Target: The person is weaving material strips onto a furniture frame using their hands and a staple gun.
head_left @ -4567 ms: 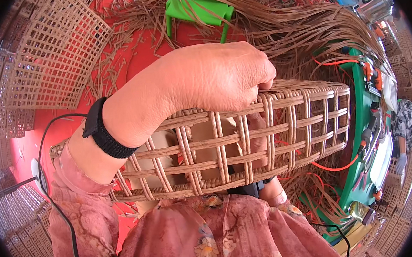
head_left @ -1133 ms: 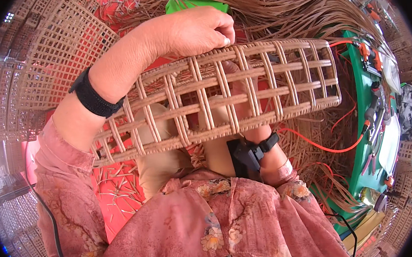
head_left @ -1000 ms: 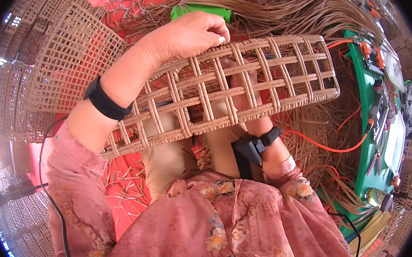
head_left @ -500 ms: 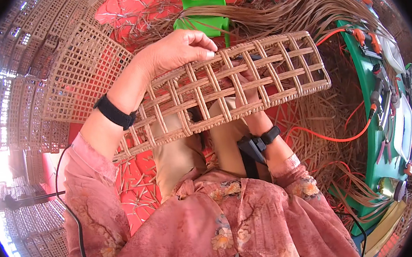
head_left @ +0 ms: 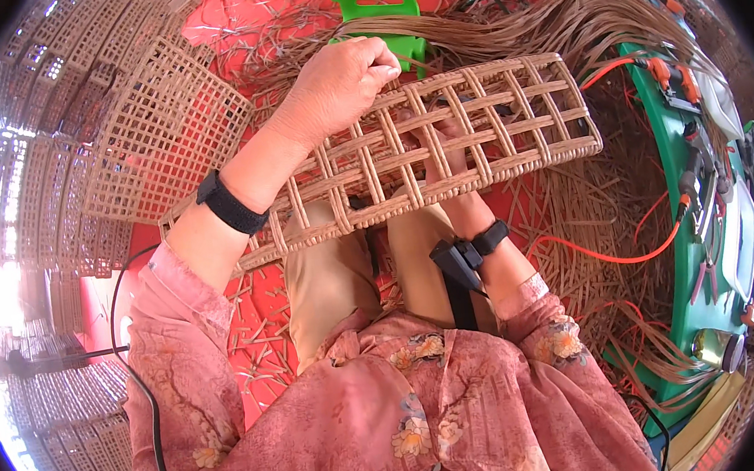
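A long, shallow basket [head_left: 392, 207] of brown woven strips lies tilted across my lap, its open lattice side facing me. My left hand [head_left: 347, 81] is curled closed just above the basket's far edge. Whatever sits between its fingertips is too small to make out, though a thin strip shows beside them. Behind the lattice is my right hand [head_left: 456, 164], seen in pieces through the gaps. Its fingers look bent inside the basket, and the weave covers what they grip. My left forearm crosses over the basket's left end.
Stacked woven panels [head_left: 166, 133] stand at the left. A bundle of long brown strips [head_left: 538, 24] runs across the back, near a green plastic chair [head_left: 379, 6]. On the right, a green table [head_left: 682, 289] carries tools with orange hoses. Strip scraps litter the red floor.
My left hand has lifted off the basket's far edge, rising a little and closing tighter. The basket has shifted slightly up and left. My right hand stays behind the lattice.
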Demonstrator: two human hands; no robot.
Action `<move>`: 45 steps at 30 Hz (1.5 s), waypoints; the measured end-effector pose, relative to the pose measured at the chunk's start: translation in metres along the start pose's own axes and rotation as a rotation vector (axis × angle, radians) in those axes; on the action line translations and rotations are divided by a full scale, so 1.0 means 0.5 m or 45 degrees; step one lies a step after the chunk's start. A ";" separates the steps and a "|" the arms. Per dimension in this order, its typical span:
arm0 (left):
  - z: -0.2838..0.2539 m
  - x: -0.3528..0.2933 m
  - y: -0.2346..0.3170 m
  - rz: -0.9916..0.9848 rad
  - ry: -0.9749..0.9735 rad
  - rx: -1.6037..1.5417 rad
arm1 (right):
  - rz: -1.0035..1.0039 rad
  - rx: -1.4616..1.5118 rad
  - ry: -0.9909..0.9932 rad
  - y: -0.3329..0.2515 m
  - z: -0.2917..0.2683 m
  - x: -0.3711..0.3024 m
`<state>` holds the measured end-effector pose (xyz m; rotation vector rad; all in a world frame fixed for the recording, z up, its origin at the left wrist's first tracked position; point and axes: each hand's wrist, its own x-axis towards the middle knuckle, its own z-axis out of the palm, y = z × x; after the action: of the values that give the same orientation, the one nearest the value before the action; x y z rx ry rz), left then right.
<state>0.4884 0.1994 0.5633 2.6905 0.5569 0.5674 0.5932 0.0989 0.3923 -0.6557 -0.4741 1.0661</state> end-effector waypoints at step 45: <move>-0.010 0.040 -0.064 -0.681 -0.271 -1.164 | -0.136 -0.268 0.024 0.007 -0.001 0.036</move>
<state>0.4933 0.2369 0.5611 1.6252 0.6991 0.2701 0.5988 0.1166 0.3902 -0.8160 -0.6039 0.9160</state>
